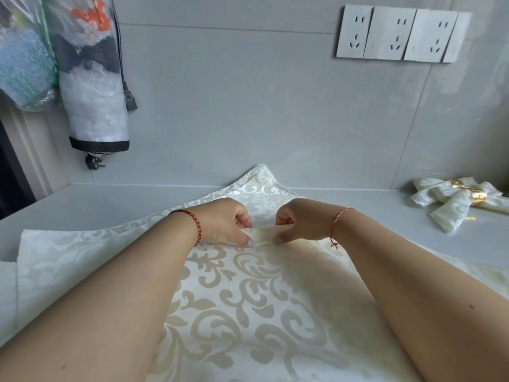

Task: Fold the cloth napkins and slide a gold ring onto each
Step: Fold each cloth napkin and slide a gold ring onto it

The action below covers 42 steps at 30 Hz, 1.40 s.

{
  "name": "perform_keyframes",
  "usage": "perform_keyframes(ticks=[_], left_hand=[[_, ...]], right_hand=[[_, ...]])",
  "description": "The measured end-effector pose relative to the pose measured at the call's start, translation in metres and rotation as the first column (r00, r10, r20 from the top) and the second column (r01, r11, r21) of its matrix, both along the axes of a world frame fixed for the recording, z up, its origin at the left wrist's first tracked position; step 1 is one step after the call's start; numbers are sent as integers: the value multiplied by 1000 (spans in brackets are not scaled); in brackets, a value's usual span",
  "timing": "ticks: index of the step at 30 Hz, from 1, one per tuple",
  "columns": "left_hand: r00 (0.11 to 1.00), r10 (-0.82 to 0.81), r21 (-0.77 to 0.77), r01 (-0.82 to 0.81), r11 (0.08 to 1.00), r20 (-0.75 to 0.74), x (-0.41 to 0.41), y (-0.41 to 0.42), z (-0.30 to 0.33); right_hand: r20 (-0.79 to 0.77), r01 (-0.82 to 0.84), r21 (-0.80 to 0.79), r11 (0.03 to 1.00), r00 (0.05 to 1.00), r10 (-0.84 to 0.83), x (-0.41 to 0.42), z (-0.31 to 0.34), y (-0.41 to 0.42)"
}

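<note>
Pinching a raised fold, left hand (224,224) and right hand (298,223) grip the napkin (248,293); its near edge is cut off by the forearms.

Pale grey countertop (104,205); cream damask napkin (248,299) spread flat across it, far corner against wall; folded napkin (451,205) in gold ring (479,193) far right.

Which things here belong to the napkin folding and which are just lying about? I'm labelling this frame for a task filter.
Job in hand:
- spread napkin, a fold pinched by left hand and right hand
- finished napkin wearing its gold ring

Lying about:
- wall sockets
- hanging plastic bags
- black plug
- counter
</note>
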<state>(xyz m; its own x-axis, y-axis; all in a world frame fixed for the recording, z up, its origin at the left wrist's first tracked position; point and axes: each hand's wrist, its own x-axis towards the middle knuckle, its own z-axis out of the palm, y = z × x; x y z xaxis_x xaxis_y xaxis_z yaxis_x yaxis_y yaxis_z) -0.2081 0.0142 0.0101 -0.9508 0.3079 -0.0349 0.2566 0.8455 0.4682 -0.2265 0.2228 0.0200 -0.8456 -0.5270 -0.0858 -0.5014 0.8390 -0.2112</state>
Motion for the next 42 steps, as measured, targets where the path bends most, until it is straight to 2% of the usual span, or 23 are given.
perform_keyframes(ticks=[4,11,14,17,21,25,28,33,39,42], left_hand=[[1000,-12,2,12,1000,22,2,2,2],[999,-23,-8,22,1000,-31,3,3,6],[999,-47,-23,47,999,-25,4,4,10],[995,-94,-99,92,991,-14,6,6,15],[987,-87,-181,110,977,134,10,5,25],[941,-66,-33,82,996,333,13,-2,31],[957,-71,-17,79,997,282,12,-2,28],[976,-34,-160,70,985,214,9,2,21],[965,19,-176,28,984,262,11,1,23],[973,53,-230,0,973,226,16,2,24]], right_hand=[[43,33,-53,998,999,-31,0,0,2],[-10,33,-96,995,999,-34,5,4,0],[-32,5,-22,1000,999,-6,11,11,-4],[-26,-36,127,991,999,40,17,18,-11],[25,-24,241,970,1000,18,24,27,-14],[72,18,188,982,997,-32,25,32,-10],[56,-6,153,988,998,-3,22,25,-10],[125,49,158,986,990,-69,17,19,1],[117,-2,214,977,993,-24,17,20,-2],[109,-16,255,967,994,-12,23,25,-9]])
